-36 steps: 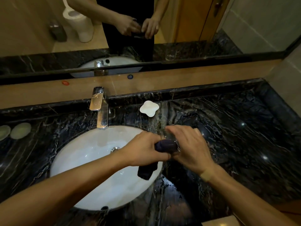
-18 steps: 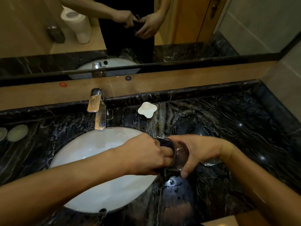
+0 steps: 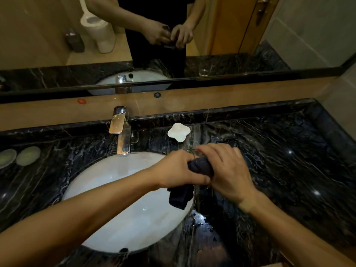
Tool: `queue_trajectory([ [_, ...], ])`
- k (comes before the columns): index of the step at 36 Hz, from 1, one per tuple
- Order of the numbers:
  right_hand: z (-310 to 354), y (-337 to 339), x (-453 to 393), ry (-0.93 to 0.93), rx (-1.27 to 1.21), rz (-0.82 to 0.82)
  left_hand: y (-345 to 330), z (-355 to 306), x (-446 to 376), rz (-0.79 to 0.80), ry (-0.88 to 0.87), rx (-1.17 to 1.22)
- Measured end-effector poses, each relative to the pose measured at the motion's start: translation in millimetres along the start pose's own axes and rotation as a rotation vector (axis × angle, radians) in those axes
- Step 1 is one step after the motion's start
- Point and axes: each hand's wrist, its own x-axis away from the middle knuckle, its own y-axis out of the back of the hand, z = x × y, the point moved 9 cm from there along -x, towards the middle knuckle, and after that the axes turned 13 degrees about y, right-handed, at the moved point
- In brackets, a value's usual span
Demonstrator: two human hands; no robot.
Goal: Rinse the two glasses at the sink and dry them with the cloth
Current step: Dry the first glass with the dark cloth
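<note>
My left hand (image 3: pixel 176 170) is closed on a dark cloth (image 3: pixel 200 166), which is pressed against a clear glass (image 3: pixel 192 152). One end of the cloth hangs below my fingers over the basin's right rim. My right hand (image 3: pixel 229 170) wraps over the glass and hides nearly all of it; only a bit of rim shows between my hands. Both hands hover above the right edge of the white sink (image 3: pixel 115 189). A second glass (image 3: pixel 204 72) shows as a reflection in the mirror; its place on the counter is hidden or too faint to tell.
A chrome faucet (image 3: pixel 123 132) stands behind the basin with no water running. A white flower-shaped dish (image 3: pixel 178 132) sits on the black marble counter (image 3: pixel 289 170) just behind my hands. Two pale round discs (image 3: pixel 28 155) lie at the far left. Wet patches glisten near the counter's front edge.
My right hand has turned back over the top of the glass, after gripping it from the side half a second ago. The cloth end hangs free below my left hand again.
</note>
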Motion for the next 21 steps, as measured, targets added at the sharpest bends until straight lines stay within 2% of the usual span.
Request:
queue_trajectory([
  [2, 1, -2, 2, -0.007, 0.057, -0.024, 0, 4, -1, 0.037, 0.045, 0.147],
  [4, 2, -4, 3, -0.026, 0.048, -0.025, 0, 6, -1, 0.044, 0.062, 0.195],
  [7, 2, -11, 0, -0.069, -0.116, 0.113, 2, 8, 1, 0.047, 0.043, 0.165],
  [9, -3, -19, -1, -0.146, -0.311, 0.305, 2, -2, 8, 0.005, -0.093, -0.102],
  [12, -7, -31, 2, -0.263, -0.769, 0.603, -12, -23, 24, -0.099, -0.378, -0.750],
  [14, -3, -30, 3, -0.281, -1.017, 0.739, -24, -34, 35, -0.132, -0.568, -0.977],
  [17, 0, -30, 2, -0.241, -1.067, 0.787, -34, -39, 44, -0.137, -0.745, -1.122],
  [21, -8, -27, -2, -0.237, -0.803, 0.588, -23, -35, 33, -0.224, -0.667, -1.161],
])
